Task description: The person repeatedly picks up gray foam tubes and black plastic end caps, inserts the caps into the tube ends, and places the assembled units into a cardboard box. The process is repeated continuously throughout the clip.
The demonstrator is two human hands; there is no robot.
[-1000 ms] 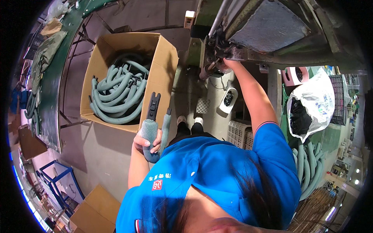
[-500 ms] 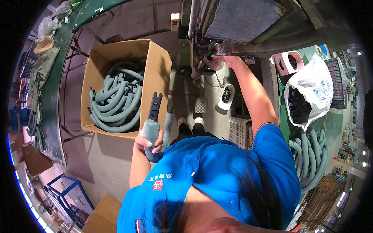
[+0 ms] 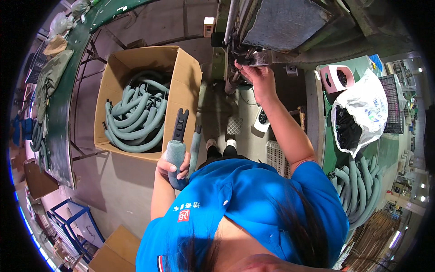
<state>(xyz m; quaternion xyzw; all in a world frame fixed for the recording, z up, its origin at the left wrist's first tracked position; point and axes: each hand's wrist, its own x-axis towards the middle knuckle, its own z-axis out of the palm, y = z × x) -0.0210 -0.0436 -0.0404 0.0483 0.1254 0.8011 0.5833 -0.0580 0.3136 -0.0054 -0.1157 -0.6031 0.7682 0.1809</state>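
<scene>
Holding the foam-sleeved tube (image 3: 175,152) before you, your left hand (image 3: 165,167) wraps its likely light, squeezable body, best gripped there, below the stiffer-looking forked end (image 3: 180,127). Your right hand (image 3: 260,81) is at the metal bracket (image 3: 261,57); I can't tell its hold.

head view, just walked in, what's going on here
A person in a blue shirt grips a grey-green padded tube with a black forked end in the left hand. The right hand is raised to a metal machine; whether it holds anything there is unclear. More such tubes lie in the open cardboard box, ahead on the left.
</scene>
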